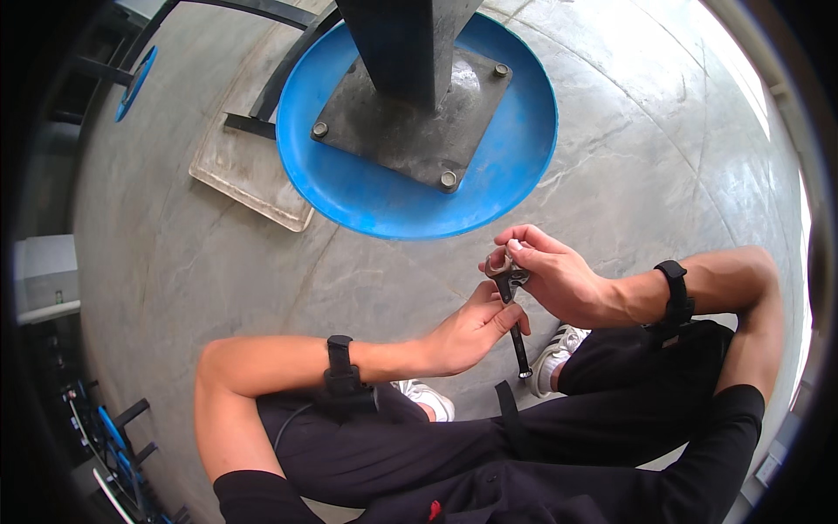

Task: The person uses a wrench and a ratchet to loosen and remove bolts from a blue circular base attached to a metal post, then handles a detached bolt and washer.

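An adjustable wrench with a dark handle and metal head hangs head-up between my hands, over the floor in front of me. My left hand is closed round its upper handle. My right hand pinches at the wrench's head; whether a small part is also between those fingers, I cannot tell. Beyond them, a blue dish-shaped base surrounds a dark square plate with bolts at the visible corners, and a thick dark post rises from the plate.
A dirty pale rectangular tray and dark metal bars lie left of the base. A small blue disc is farther left. Dark equipment stands at the lower left. My crossed legs are below my hands on the concrete floor.
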`<state>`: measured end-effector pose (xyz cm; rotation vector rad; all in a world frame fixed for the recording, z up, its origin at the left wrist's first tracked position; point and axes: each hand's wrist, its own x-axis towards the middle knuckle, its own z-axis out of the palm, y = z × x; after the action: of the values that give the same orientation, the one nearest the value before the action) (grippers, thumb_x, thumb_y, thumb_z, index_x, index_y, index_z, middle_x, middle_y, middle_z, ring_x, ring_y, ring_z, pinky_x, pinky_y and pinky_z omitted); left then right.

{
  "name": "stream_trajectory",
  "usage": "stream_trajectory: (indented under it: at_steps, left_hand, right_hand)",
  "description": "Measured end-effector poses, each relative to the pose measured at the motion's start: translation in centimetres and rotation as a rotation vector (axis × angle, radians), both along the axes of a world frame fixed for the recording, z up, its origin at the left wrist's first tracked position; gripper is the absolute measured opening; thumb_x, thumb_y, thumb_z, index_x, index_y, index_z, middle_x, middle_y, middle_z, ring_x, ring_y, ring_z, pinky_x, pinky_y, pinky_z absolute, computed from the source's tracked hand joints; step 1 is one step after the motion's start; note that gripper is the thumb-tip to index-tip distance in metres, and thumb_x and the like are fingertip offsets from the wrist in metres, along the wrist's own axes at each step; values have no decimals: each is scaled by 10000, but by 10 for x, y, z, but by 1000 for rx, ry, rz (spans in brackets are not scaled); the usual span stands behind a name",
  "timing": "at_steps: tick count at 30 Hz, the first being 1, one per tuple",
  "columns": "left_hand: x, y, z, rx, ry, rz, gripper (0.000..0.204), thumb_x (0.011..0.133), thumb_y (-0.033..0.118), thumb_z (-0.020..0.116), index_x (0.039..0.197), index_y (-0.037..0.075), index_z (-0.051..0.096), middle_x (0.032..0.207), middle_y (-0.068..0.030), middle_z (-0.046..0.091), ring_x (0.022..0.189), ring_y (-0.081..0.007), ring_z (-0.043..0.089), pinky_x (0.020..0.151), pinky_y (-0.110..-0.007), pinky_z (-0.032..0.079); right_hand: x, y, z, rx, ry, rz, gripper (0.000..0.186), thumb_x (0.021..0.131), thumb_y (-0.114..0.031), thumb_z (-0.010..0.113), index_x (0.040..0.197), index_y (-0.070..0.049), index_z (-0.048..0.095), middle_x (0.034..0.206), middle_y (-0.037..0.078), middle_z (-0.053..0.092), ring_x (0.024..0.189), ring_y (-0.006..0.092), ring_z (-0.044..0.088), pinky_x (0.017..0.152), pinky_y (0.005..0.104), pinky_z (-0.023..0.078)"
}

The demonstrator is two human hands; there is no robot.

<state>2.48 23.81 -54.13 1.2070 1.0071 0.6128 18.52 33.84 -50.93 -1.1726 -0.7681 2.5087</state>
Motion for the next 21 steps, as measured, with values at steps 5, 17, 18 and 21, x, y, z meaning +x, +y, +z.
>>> stream_trajectory:
  at_steps: [5,17,18,21]
  left_hand:
    - [0,1,1,-140,-60,-55,400,1045,362,378,977,45,613,1062,-52,524,928,-151,552,825,-331,475]
    - [-22,16,10,-402,69,118,400,1024,341,422,1008,-18,599,853,-59,571,729,-128,626,575,-309,559]
    - [-16,12,6,-412,54,131,400,1024,341,422,1008,-18,599,853,-59,571,729,-128,626,575,-309,559]
    - [-5,4,4,-307,-133,144,403,1029,335,432,1021,-36,588,830,-40,545,702,-121,608,603,-291,527]
  right_hand:
    - [0,-4,-9,49,-57,209,245,1018,-214,468,1199,-53,506,1166,98,547,1088,179,532,952,341,436]
    - [13,-3,-6,937,-33,577,270,947,-248,585,1120,-41,603,1228,145,497,1204,274,473,1021,393,395]
    - [12,-7,-2,934,-39,555,252,938,-244,613,1087,-41,598,1170,137,528,1156,261,512,977,387,434]
    - [15,-9,-1,843,-99,454,200,921,-212,645,998,-45,567,1055,108,570,1006,228,582,866,360,485]
